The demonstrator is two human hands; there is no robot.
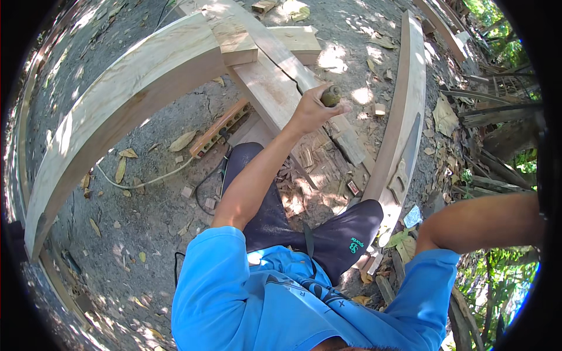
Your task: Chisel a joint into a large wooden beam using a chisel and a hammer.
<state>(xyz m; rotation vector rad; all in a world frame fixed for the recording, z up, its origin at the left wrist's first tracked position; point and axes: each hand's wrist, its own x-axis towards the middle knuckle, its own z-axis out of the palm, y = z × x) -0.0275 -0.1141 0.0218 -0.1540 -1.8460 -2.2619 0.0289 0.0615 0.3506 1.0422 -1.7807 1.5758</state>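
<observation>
My left hand (313, 110) is closed around a tool with a round, brownish-green handle end (331, 96). The rest of that tool is hidden by the hand and the viewing angle. Beneath the hand lies a pale wooden beam (266, 88) with a dark, narrow gap running along it. A short wood block (237, 42) rests across the beam farther up, meeting the end of a large curved timber (126, 82) on the left. My right arm is bent and raised at the right edge, its hand outside the picture.
On the right, a handsaw (403, 169) lies on a long curved plank (404, 76). A power strip (219, 128) with a pale cord (146, 184) sits on the dirt left of my knee. Wood chips, dry leaves and a small box (353, 187) lie around the beam.
</observation>
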